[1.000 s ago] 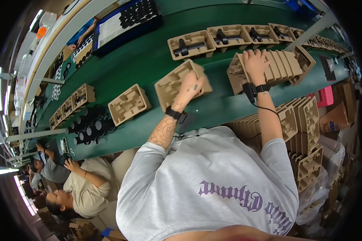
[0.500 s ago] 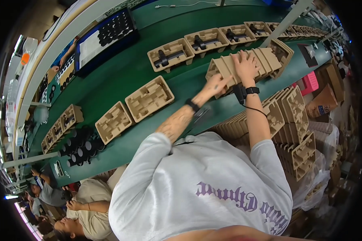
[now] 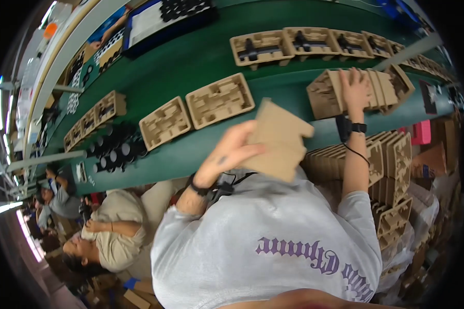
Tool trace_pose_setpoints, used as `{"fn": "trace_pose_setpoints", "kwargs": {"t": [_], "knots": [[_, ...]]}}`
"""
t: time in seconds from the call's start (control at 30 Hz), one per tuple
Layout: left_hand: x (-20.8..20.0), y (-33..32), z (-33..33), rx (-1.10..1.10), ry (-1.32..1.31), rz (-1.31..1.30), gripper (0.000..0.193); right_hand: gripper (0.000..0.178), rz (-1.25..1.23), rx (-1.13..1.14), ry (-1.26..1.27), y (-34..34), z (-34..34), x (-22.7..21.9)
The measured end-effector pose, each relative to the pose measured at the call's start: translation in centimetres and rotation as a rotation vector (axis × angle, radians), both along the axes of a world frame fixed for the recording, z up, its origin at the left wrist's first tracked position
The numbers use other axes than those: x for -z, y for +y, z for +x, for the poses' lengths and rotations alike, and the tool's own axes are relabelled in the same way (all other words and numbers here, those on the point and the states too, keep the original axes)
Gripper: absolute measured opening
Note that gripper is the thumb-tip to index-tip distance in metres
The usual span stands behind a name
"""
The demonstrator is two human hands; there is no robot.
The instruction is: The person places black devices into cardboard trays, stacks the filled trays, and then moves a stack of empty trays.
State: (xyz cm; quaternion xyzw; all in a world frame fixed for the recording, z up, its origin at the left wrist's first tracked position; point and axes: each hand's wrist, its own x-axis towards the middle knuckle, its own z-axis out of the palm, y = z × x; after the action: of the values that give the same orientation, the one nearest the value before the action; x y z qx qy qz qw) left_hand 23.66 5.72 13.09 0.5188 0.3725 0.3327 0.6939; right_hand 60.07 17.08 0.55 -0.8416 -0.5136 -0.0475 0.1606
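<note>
Holding hand: the left hand (image 3: 234,152) grasped a brown moulded tray (image 3: 281,141) by its left edge, the thumb laid over the visible face and the other fingers passing behind it, mostly out of sight.
Held tray: it hung tilted above the near edge of the green tabletop (image 3: 278,85), in front of the person's grey shirt (image 3: 273,237); its outline was notched and slightly blurred.
Steadying hand: the right hand (image 3: 357,92) rested on top of a nested stack (image 3: 326,95), its fingers spread and unclenched across the tray walls.
Nested stack: the brown trays lay on their sides on the tabletop, to the right of the held one, the hollows of the end tray turned leftward.
Paired trays: a smaller tray (image 3: 165,123) and a larger tray (image 3: 219,100) sat side by side to the left, hollows upward.
Far row: trays with black parts (image 3: 263,49) ran end to end toward the right.
Left side: black cylindrical parts (image 3: 121,152) stood clustered near a short row of filled trays (image 3: 95,121).
Below the edge: further stacked trays (image 3: 376,165) stood at the person's right, near a pink container (image 3: 421,132).
Neighbour: from where I stood, a co-worker in beige (image 3: 121,232) sat at the left.
</note>
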Motion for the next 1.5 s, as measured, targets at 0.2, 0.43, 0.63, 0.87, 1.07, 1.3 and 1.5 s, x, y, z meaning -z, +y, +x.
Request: {"fn": "trace_pose_setpoints", "kwargs": {"t": [0.2, 0.43, 0.63, 0.87, 1.07, 1.3, 1.5], "knots": [[1.8, -8.4, -9.6, -0.25, 0.815, 0.093, 0.034, 0.073, -0.123, 0.082, -0.04, 0.9, 0.3, 0.0], [18.5, -9.0, -10.5, -0.33, 1.44, 0.083, 0.028, 0.067, -0.035, 0.023, 0.006, 1.0, 0.4, -0.3], [9.5, -0.6, -2.9, -0.034, 1.299, 0.339, 0.047, 0.055, 0.143, 0.048, -0.039, -1.1, 4.0, 1.3], [12.1, 10.6, 19.0, 0.197, 0.248, 0.231, 0.034, 0.043, 0.235, 0.006, -0.145, -0.5, 1.2, 0.6], [15.3, 10.9, 23.3, 0.119, -0.011, -0.081, 0.022, 0.041, 0.21, -0.041, -0.135, -1.0, 2.6, 1.5], [14.6, 10.3, 21.3, 0.08, -0.002, -0.12, 0.017, 0.039, 0.219, -0.079, -0.116, -0.5, 2.4, 0.7], [13.1, 9.7, 18.8, 0.041, 0.004, -0.128, 0.015, 0.039, 0.218, -0.076, -0.122, 0.0, 3.8, 1.3]]}}
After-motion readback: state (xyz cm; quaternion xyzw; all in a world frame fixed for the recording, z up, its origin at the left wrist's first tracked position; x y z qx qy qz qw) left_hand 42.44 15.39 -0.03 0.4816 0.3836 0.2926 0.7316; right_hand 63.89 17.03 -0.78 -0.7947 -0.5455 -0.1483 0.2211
